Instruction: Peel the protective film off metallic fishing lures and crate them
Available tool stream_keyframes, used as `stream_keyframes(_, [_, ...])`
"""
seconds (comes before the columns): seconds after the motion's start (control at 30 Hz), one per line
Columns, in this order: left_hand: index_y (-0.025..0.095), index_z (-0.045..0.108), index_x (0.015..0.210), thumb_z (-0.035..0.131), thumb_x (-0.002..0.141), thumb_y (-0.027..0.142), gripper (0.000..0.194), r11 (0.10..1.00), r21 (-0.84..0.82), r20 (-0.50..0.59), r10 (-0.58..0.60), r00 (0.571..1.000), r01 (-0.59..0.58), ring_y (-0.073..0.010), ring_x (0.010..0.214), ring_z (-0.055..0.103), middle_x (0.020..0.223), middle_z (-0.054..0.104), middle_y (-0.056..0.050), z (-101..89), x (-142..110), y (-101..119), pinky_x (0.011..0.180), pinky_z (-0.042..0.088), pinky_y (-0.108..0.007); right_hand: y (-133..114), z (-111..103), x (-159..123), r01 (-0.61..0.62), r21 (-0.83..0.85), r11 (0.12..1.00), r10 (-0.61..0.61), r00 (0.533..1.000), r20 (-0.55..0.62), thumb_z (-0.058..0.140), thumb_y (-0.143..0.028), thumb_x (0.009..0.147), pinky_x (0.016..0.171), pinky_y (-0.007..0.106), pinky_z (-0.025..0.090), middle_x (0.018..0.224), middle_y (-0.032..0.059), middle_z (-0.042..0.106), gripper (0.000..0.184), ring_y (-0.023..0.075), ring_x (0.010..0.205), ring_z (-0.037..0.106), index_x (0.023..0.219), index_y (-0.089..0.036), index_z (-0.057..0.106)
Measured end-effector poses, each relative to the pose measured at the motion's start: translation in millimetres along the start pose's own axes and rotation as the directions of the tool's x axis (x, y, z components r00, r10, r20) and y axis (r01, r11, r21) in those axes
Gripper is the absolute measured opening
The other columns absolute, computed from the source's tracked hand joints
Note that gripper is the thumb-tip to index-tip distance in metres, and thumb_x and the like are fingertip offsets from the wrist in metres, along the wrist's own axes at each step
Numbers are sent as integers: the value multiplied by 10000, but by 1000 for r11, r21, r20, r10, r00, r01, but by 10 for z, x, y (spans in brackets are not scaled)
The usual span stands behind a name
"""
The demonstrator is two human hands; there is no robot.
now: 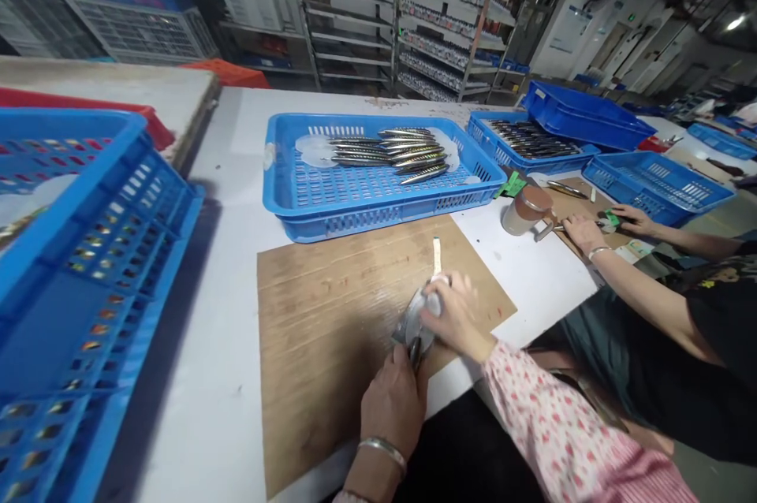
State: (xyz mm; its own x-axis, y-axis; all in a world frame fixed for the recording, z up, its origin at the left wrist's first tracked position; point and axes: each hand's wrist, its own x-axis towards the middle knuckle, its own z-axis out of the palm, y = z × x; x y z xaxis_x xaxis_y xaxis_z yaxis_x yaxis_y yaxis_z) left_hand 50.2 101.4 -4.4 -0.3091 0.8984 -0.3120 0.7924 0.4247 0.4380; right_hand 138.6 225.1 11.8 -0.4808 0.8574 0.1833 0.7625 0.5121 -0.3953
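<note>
My left hand (395, 400), with a silver bangle at its wrist, is closed around a dark slender piece (415, 353), which resembles the lure bodies in the basket; my fingers hide most of it. Just above, my right hand (454, 312) grips a blurred grey-white rounded thing (417, 314) that looks like a tape dispenser. The two held things meet or overlap over the brown cardboard sheet (319, 314). A short pale strip (437, 255) lies on the cardboard beyond my right hand.
A blue basket (355, 223) holds slim striped lure bodies (390, 152). Another blue basket (136, 251) stands at left. On the right are a lidded cup (525, 211), more baskets (662, 184), and a co-worker's hands (583, 233) over another cardboard. Metal racks (396, 22) stand behind.
</note>
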Motion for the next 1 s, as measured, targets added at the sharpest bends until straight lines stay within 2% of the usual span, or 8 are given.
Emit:
stream_keyframes(0.1, [134, 486, 1011, 377, 953, 268, 182, 1000, 8, -29, -13, 999, 13, -239, 903, 654, 979, 646, -113, 30, 7, -10, 725, 479, -316, 10, -9, 24, -47, -38, 998, 46, 998, -33, 631, -314, 752, 833, 409, 350, 1155, 60, 467, 204, 274, 1070, 405, 947, -265, 594])
stream_keyframes(0.27, [146, 475, 1023, 412, 940, 256, 152, 1000, 2, -3, -7, 1000, 7, -239, 898, 658, 992, 645, -102, 26, 9, -5, 704, 474, -308, 32, -1, 16, 20, 42, 999, -23, 998, 62, 670, -285, 714, 850, 388, 356, 1152, 37, 482, 251, 259, 1087, 409, 954, -289, 598])
stream_keyframes(0.4, [154, 481, 966, 377, 957, 304, 183, 1000, 15, -12, -24, 1000, 24, -252, 864, 664, 964, 648, -106, 2, 6, 10, 692, 474, -328, 58, -26, 84, -73, -25, 997, 73, 997, -3, 639, -341, 766, 846, 418, 356, 1145, 57, 476, 196, 272, 1081, 412, 948, -274, 607])
stream_keyframes(0.57, [154, 467, 1027, 388, 952, 288, 172, 1000, 6, 33, -6, 999, 5, -250, 878, 666, 956, 657, -97, -12, 13, -1, 681, 471, -323, 49, -20, -38, 49, 58, 997, -53, 996, 73, 664, -300, 737, 862, 390, 365, 1179, 42, 468, 240, 258, 1106, 405, 968, -284, 600])
stream_keyframes(0.73, [166, 482, 966, 377, 959, 330, 195, 999, 41, 18, -32, 999, 31, -248, 830, 671, 900, 663, -87, -28, 18, 0, 655, 459, -318, 138, -22, 146, -73, 29, 997, 73, 997, 12, 627, -358, 779, 850, 408, 373, 1122, 51, 482, 202, 261, 1052, 423, 962, -272, 618])
stream_keyframes(0.8, [167, 480, 978, 380, 959, 316, 180, 999, 30, 28, -35, 999, 34, -253, 834, 672, 900, 667, -85, -34, 26, -7, 652, 456, -322, 106, -42, 103, -44, 34, 998, 43, 999, 8, 633, -336, 767, 853, 405, 374, 1143, 54, 475, 204, 266, 1076, 412, 958, -268, 614])
stream_keyframes(0.9, [165, 464, 1011, 415, 949, 294, 151, 1000, 0, 47, 0, 999, 0, -260, 862, 669, 941, 669, -85, -34, 40, -22, 651, 454, -326, 43, -45, -36, 79, 108, 991, -87, 994, 72, 675, -277, 707, 886, 390, 367, 1195, 39, 464, 256, 259, 1127, 396, 955, -278, 611])
stream_keyframes(1.0, [162, 462, 1008, 414, 952, 304, 160, 1000, 13, 39, -6, 999, 6, -257, 843, 670, 937, 667, -85, -31, 34, -17, 648, 450, -323, 72, -33, 30, 12, 125, 992, -24, 995, 93, 668, -285, 722, 884, 396, 367, 1168, 35, 484, 233, 251, 1094, 420, 949, -281, 615])
